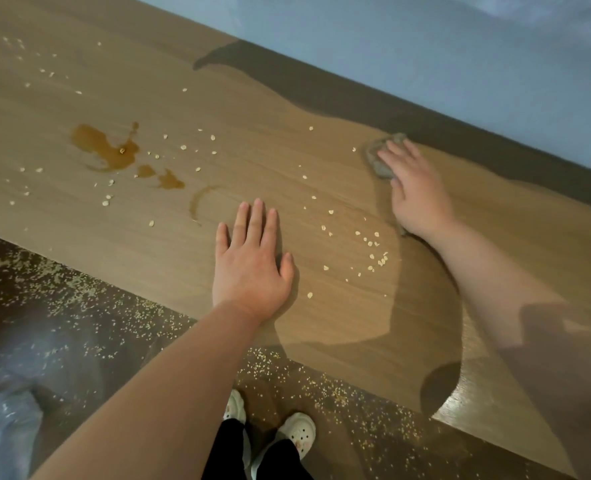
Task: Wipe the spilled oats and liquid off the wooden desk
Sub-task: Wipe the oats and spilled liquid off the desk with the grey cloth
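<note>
Long light-brown wooden tabletop (169, 81) runs diagonally across the view, far edge against a pale blue-grey wall (425, 46).

Left hand (252, 261) lies flat, palm down, on the tabletop near its front edge. Its fingers (256, 220) are straight and close together, thumb set apart, holding nothing.

Right hand (415, 192) is farther back, near the wall side, pressing down on a small crumpled grey cloth (377, 161). Its fingers are straight, slightly spread, lying on top of the cloth. Cloth sticks out past the fingertips on the left side.

Brown liquid spill (103, 147) sits on the tabletop well left of both hands, with smaller brown puddles (169, 181) just right of it and a thin curved brown smear (200, 199) between the puddles and the left hand.

Pale oat flakes (373, 243) are scattered over the tabletop: a loose cluster between the two hands, more around the liquid, more toward the far left end.

Dark floor (79, 323) below the front edge is strewn with many oats. White clog shoes (299, 431) and black trouser legs show at the bottom.
</note>
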Action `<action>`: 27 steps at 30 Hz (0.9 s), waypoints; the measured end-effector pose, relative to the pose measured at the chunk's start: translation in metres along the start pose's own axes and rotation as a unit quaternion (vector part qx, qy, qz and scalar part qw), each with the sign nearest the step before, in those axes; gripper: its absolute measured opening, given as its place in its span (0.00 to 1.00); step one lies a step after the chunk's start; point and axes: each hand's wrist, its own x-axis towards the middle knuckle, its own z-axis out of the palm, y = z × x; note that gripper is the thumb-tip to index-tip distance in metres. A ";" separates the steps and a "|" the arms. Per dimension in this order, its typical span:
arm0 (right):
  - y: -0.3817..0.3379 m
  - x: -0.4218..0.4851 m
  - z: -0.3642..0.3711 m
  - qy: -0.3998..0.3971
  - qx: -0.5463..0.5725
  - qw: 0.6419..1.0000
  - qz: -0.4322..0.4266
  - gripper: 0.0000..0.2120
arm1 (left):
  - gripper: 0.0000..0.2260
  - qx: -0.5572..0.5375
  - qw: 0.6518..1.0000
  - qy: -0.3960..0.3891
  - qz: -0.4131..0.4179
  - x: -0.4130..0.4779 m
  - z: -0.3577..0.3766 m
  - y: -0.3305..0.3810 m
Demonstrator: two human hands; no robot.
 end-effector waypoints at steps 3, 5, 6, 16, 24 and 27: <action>0.026 0.025 -0.010 0.017 -0.030 0.996 0.082 0.25 | 0.33 -0.005 1.000 0.004 -0.001 0.000 0.001 0.000; 0.026 0.056 -0.010 0.010 -0.028 0.990 0.141 0.26 | 0.32 -0.005 1.000 0.004 0.001 -0.001 0.001 0.000; 0.019 0.066 -0.007 0.007 -0.022 0.988 0.152 0.27 | 0.32 -0.005 1.000 0.005 0.002 0.000 0.001 0.000; 0.024 0.027 -0.019 -0.084 -0.055 0.991 -0.086 0.26 | 0.32 -0.012 1.000 0.010 -0.003 -0.002 0.001 0.002; -0.005 0.003 -0.002 -0.028 -0.044 0.999 -0.003 0.24 | 0.33 -0.010 1.000 0.012 -0.003 -0.002 0.000 0.001; 0.023 -0.020 -0.018 -0.087 -0.045 0.990 -0.098 0.24 | 0.33 -0.010 1.000 0.004 -0.004 -0.002 -0.001 0.002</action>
